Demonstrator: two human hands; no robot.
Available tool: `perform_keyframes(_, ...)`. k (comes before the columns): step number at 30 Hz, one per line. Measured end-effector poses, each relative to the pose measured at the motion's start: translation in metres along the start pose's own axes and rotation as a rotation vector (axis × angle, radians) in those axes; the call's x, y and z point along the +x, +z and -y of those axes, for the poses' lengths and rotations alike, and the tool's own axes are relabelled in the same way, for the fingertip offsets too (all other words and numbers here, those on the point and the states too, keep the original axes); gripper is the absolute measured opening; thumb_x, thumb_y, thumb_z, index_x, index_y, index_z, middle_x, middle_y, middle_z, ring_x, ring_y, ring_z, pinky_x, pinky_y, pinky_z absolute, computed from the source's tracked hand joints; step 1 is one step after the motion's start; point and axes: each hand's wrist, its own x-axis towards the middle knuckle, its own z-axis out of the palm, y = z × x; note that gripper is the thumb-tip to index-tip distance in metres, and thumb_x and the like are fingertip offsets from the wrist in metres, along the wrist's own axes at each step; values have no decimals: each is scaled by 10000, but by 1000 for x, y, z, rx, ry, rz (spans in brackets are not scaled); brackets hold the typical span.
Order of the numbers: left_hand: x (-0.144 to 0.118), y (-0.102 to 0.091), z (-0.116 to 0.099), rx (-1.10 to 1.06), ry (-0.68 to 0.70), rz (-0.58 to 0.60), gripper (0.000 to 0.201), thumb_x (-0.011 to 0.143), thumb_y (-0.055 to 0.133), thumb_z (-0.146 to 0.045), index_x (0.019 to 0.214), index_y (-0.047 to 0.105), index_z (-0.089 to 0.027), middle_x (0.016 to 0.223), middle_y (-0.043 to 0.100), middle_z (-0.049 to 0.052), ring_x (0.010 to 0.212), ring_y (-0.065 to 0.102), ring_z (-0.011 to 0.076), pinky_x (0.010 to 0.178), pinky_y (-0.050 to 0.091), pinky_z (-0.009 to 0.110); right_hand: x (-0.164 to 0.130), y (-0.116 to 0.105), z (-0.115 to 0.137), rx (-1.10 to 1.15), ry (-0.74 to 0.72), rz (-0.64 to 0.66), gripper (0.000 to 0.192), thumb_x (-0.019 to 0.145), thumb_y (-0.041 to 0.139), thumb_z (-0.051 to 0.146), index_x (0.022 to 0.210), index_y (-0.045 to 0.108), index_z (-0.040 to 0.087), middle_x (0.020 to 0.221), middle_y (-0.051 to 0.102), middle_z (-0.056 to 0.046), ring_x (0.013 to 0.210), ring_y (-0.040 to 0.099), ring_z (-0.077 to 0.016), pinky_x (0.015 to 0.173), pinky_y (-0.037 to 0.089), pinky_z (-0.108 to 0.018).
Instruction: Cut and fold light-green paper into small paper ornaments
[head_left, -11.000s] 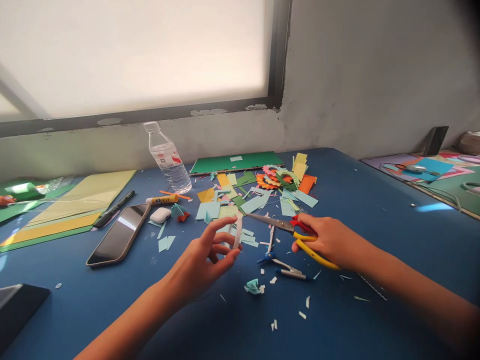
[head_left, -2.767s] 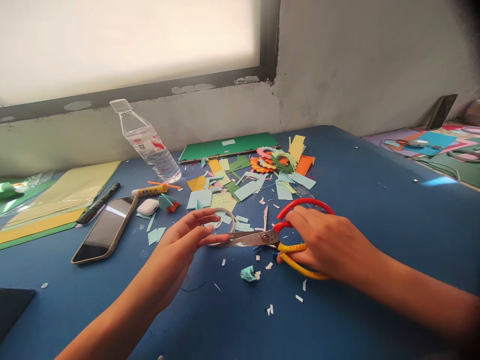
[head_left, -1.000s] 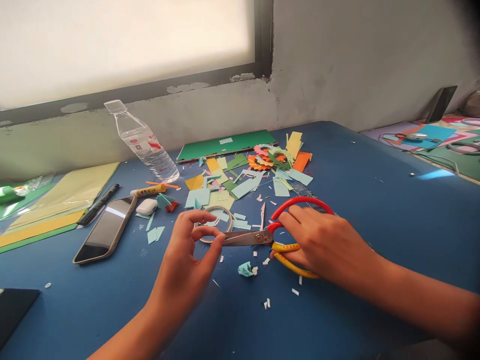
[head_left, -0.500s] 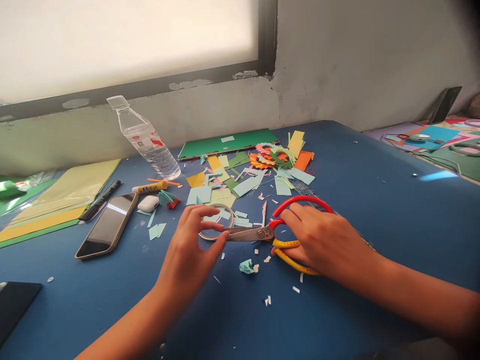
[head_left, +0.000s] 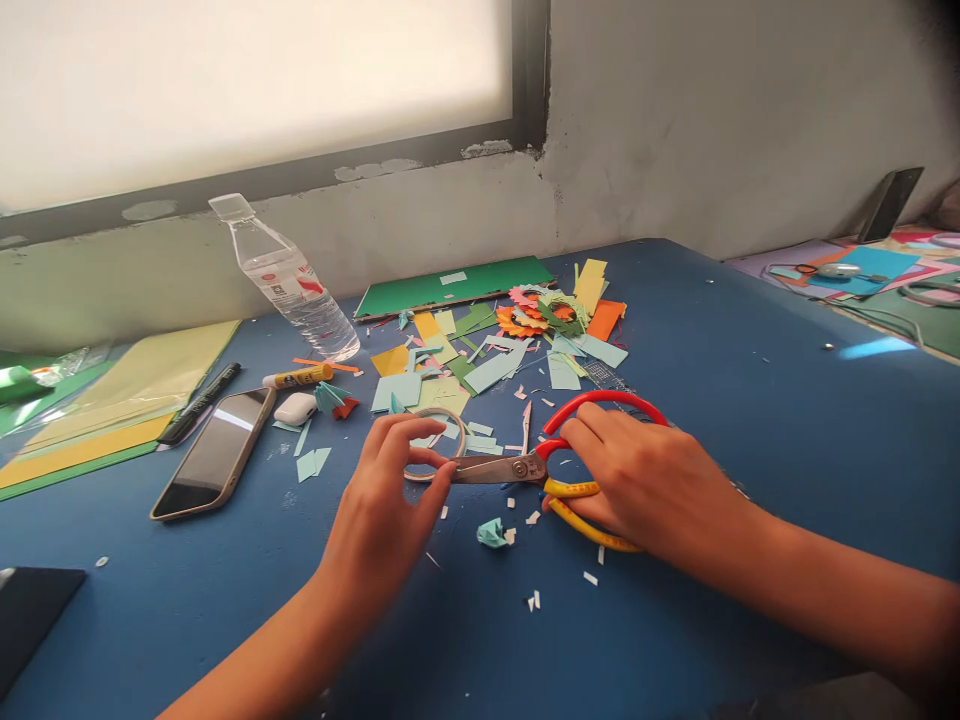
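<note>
pale paper, cut to a thin ring (head_left: 437, 443), sits pinched in the left hand (head_left: 386, 500), thumb and forefinger curled closed on its near edge so the loop lies flat just above the blue table (head_left: 750, 400). touching the ring from the side away from that hand are the closed steel blades of the scissors (head_left: 551, 470), whose tips lie at the fingertips. the right hand (head_left: 637, 480) grips the scissors' handles, fingers wrapped over the yellow loop with the red loop arching behind the knuckles. just nearer the person than the scissors lies a crumpled teal scrap (head_left: 491, 533) among small white snippets. beyond the scissors, toward the wall, spreads a heap of coloured paper offcuts (head_left: 495, 350) with a green sheet (head_left: 457, 287) behind it. well to the ring side of the scissors lie a white earbud case (head_left: 295, 408), a glue stick (head_left: 300, 377), a phone (head_left: 214, 453) face up and a black marker (head_left: 199, 403); a water bottle (head_left: 289, 285) leans behind them.
</note>
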Motion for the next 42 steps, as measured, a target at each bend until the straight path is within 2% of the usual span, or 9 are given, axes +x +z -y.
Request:
perform_keyframes(5, 0, 1, 2, -58, -45, 51, 229, 842, 536, -132, 1022, 477, -261, 1052, 479, 0, 741, 663, 126, 648, 534, 280, -1, 0, 0, -6, -3, 2, 386, 694, 726, 462, 846, 594, 132, 830, 636, -53, 648, 590, -184, 508, 356, -292)
perform_keyframes(13, 2, 0, 1, -202, -190, 83, 255, 813, 566, -143, 1010, 471, -272, 1033, 492, -13, 744, 643, 113, 729, 494, 307, -1, -1, 0, -9, -19, -6, 263, 741, 676, 394, 829, 590, 162, 752, 578, -21, 627, 563, -173, 516, 339, -288)
perform_keyframes(23, -1, 0, -1, -317, -265, 51, 296, 776, 605, -164, 1023, 488, -279, 1001, 540, -7, 762, 651, 144, 941, 411, 467, -3, -4, 2, -12, -7, -4, 206, 731, 670, 337, 807, 575, 171, 747, 570, -16, 593, 542, -157, 497, 323, -284)
perform_keyframes(27, -2, 0, -3, -379, -312, 82, 325, 781, 614, -170, 1054, 478, -282, 796, 586, -34, 795, 644, 182, 950, 397, 499, -2, -4, 2, -25, -12, -8, 212, 724, 687, 338, 797, 578, 171, 732, 568, -12, 573, 543, -157, 481, 326, -289)
perform_keyframes(29, -2, -1, -6, -449, -285, 88, 335, 778, 621, -145, 1047, 485, -291, 743, 574, -55, 797, 639, 165, 965, 400, 468, -1, -3, 2, -20, -7, 15, 215, 712, 700, 324, 807, 587, 168, 754, 581, -16, 592, 562, -165, 479, 341, -288)
perform_keyframes(31, -2, -2, -11, -571, -246, 93, 356, 761, 643, -111, 1028, 505, -300, 799, 558, -63, 758, 635, 118, 937, 445, 378, 0, 1, 1, 24, 17, 65, 218, 717, 697, 321, 830, 596, 163, 801, 603, -28, 645, 593, -181, 485, 368, -282)
perform_keyframes(35, 0, -5, -17, -873, -303, 155, 345, 729, 680, -82, 977, 553, -286, 907, 531, -51, 696, 627, 73, 651, 534, 189, 3, 9, -6, 228, 150, 209, 344, 721, 688, 394, 954, 603, 155, 943, 636, -53, 744, 635, -212, 492, 428, -278)
perform_keyframes(38, 3, -8, -18, -996, -356, 161, 338, 718, 690, -59, 945, 575, -280, 851, 539, -62, 677, 634, 73, 646, 550, 179, 5, 14, -13, 411, 204, 281, 374, 753, 654, 380, 1052, 588, 165, 1039, 631, -64, 811, 645, -216, 580, 491, -300)
perform_keyframes(42, 3, -9, -16, -1061, -379, 128, 330, 715, 703, -53, 926, 601, -285, 903, 539, -60, 660, 636, 63, 686, 567, 195, 7, 19, -19, 557, 210, 296, 387, 783, 625, 357, 1110, 571, 158, 1103, 626, -94, 913, 636, -226, 714, 521, -334)
